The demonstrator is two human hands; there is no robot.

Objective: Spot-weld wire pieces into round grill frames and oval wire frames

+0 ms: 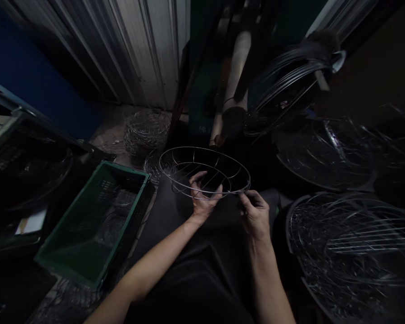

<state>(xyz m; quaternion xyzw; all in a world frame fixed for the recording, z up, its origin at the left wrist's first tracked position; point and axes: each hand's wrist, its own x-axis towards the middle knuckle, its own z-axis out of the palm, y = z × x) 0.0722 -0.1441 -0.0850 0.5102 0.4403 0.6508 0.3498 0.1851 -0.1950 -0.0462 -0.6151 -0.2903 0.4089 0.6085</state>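
Note:
A round wire basket [194, 148], made of thin metal rings joined by short ribs, is held level above the dark cloth over my lap. My left hand [204, 198] supports it from below, its fingers curved around the lower ring and bars. At the basket's right front edge is my right hand [254, 209], with thumb and forefinger pinched close to the rim. Whether that pinch holds the rim itself or a small wire is too dark to tell.
A green crate [77, 274] with wire parts stands at the left. Right of my lap is a black tub [288, 225] of wire pieces. Ahead rises a machine with a pale cylinder [238, 67], beside a wire coil [286, 76]. Tangled wire [146, 130] lies on the floor.

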